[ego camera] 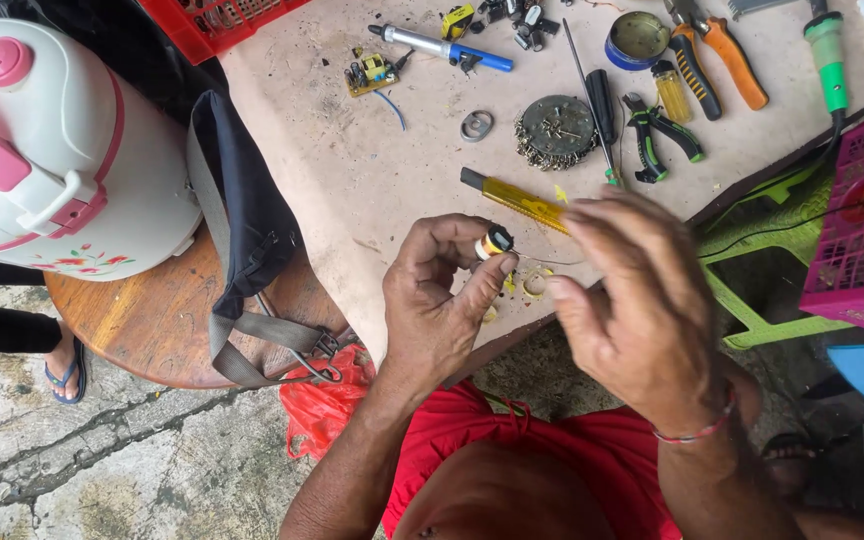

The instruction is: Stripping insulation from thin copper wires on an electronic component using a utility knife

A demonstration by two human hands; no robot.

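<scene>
2 hands, small round yellow-black part between left fingers.

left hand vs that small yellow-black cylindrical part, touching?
Touching. The head view shows the left hand pinching the small cylindrical part between thumb and fingertips, above the table edge. The right hand is blurred beside it; its contact cannot be told.

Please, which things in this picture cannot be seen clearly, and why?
- Head view: the right hand is motion-blurred; whether its fingers hold anything is unclear.
- The small yellow-and-black part pinched in the left hand is too small and half covered by fingers to identify.
- The pink basket is cut off by the right edge.
- The red crate is cut off by the top edge.
</scene>
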